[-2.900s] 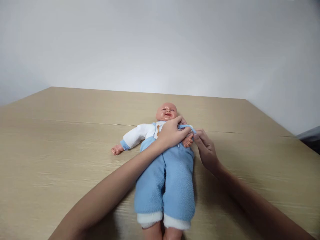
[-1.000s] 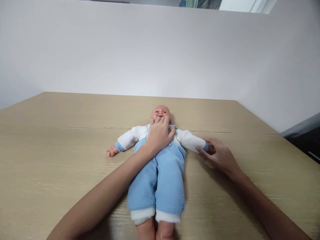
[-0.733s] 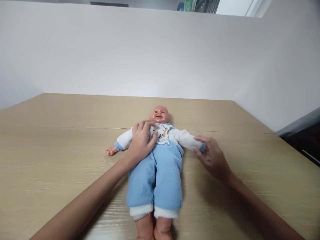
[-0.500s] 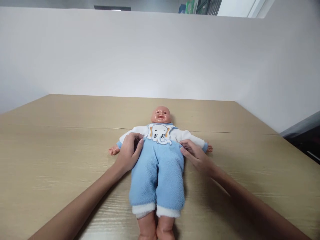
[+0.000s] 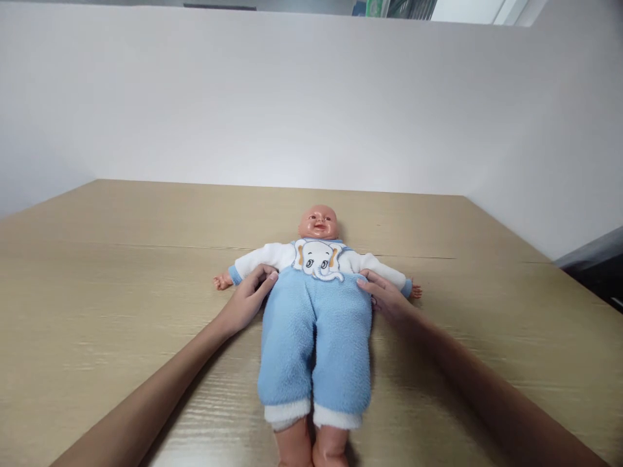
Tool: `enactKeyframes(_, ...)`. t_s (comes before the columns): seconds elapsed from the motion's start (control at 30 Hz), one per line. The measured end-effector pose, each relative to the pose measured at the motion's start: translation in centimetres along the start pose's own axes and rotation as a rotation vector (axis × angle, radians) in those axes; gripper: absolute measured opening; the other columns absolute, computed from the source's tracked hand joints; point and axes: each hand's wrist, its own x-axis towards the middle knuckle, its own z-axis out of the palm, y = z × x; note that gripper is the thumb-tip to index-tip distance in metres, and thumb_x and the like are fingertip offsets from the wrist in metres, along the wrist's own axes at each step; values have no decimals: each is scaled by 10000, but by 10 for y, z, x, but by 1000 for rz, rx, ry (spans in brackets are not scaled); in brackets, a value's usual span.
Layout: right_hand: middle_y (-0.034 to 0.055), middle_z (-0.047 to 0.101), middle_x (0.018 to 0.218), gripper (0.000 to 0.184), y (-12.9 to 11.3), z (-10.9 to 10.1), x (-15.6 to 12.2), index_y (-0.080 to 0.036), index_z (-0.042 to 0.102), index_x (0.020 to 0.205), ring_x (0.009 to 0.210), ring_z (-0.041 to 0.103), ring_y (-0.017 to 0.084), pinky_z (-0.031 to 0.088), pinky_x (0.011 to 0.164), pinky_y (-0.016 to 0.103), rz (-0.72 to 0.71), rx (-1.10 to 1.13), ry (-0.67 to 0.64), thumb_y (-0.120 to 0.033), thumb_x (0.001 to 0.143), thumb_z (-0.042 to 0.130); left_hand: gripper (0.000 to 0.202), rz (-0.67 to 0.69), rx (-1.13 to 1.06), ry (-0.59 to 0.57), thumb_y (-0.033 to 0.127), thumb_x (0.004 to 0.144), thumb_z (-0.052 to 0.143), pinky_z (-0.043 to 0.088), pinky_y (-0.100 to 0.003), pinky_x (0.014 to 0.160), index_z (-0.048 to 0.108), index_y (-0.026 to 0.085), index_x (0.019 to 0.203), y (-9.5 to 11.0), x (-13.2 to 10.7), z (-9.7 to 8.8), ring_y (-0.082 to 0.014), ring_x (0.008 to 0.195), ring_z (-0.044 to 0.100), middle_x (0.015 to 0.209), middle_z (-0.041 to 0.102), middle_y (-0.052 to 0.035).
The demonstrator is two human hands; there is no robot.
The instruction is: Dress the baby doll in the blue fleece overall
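A baby doll lies face up on the wooden table, its arms spread and its feet towards me. It wears a white top with blue cuffs and an elephant face on the chest. Fluffy light blue trousers with white hems cover its waist and legs. At the left side of the waist, my left hand is closed, thumb and fingers pinching the edge of the trousers. My right hand grips the opposite side of the waistband. Some of its fingers are hidden beside the doll.
The light wooden table stretches out on both sides, with a thin seam running across it. A white wall rises behind its far edge. Dark objects show beyond the right edge.
The left thumb has drawn closer to the fingers at the waist. My right hand stays at the other side, its fingers slightly shifted. The doll appears slightly further right as the view shifts.
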Motion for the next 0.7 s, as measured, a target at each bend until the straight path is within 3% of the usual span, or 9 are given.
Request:
enactKeyframes(0.13, -24, 522, 836, 387, 3, -2, -6, -265, 577, 1015, 740, 505, 181, 415, 676, 327, -182, -264, 136, -612, 952, 735, 309, -3, -135, -17, 512, 1083, 547, 375, -312, 814, 558, 211, 1015, -4, 3, -1, -186, 890, 456, 956, 487, -1)
enactKeyframes(0.23, 0, 577, 870, 305, 5, -8, -17, -271, 595, 1121, 723, 529, 207, 439, 683, 364, -294, -615, 291, -527, 997, 708, 262, 46, -45, 21, 472, 1090, 547, 384, -321, 817, 558, 213, 1047, -2, 2, 0, -184, 889, 478, 980, 524, -4)
enactKeyframes(0.33, 89, 673, 1131, 230, 7, -21, -28, -264, 613, 1191, 1024, 637, 298, 506, 914, 452, -480, -961, 348, -397, 1019, 686, 231, 103, 141, 76, 451, 1107, 516, 406, -338, 825, 550, 223, 1085, 3, 2, 2, -188, 874, 514, 1005, 582, -9)
enactKeyframes(0.47, 170, 648, 1333, 338, 11, -54, -35, -233, 620, 1307, 1263, 594, 385, 464, 1097, 557, -604, -1207, 447, -371, 1005, 686, 213, 98, 261, 162, 422, 1122, 469, 440, -370, 868, 548, 226, 1101, 3, 6, 3, -215, 932, 576, 1046, 626, -29)
enactKeyframes(0.6, 171, 659, 1432, 629, 16, -89, -33, -238, 542, 1495, 1325, 596, 398, 443, 1140, 569, -596, -1216, 365, -460, 946, 755, 162, 218, 466, 218, 322, 1115, 456, 454, -427, 938, 576, 218, 1149, 8, 13, 5, -265, 1031, 600, 1099, 662, -72)
enactKeyframes(0.7, 135, 729, 1341, 605, 17, -105, -28, -263, 588, 1454, 1233, 656, 374, 466, 1107, 550, -540, -1179, 272, -509, 930, 763, 191, 311, 581, 281, 272, 1114, 429, 449, -472, 1004, 596, 220, 1191, 29, 22, 11, -295, 1105, 588, 1175, 684, -100)
